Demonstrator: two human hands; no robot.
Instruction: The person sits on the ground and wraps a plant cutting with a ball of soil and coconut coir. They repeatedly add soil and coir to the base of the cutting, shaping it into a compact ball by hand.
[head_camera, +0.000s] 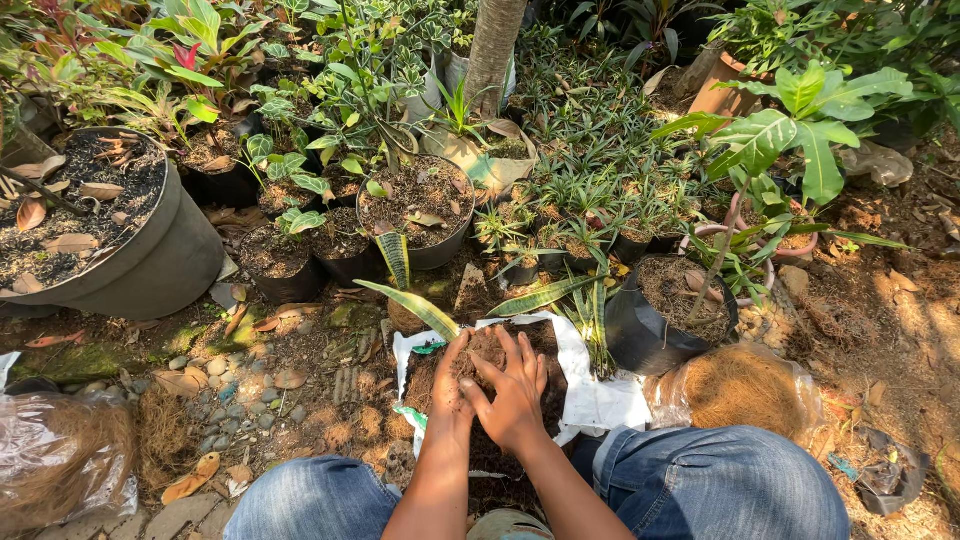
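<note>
A white plastic bag (590, 395) full of dark soil (490, 345) lies on the ground between my knees. Striped green snake plant leaves (415, 306) rise from its far side. My left hand (452, 385) rests on the soil with its fingers curved down into it. Right beside it and touching it, my right hand (517, 392) presses flat on the soil with fingers spread. Neither hand lifts anything.
A black grow bag (640, 335) of soil stands right of the white bag, and a clear bag of brown coconut fibre (740, 385) sits by my right knee. A big grey pot (150, 265) is at the left. Several small potted plants (420, 210) crowd the ground beyond.
</note>
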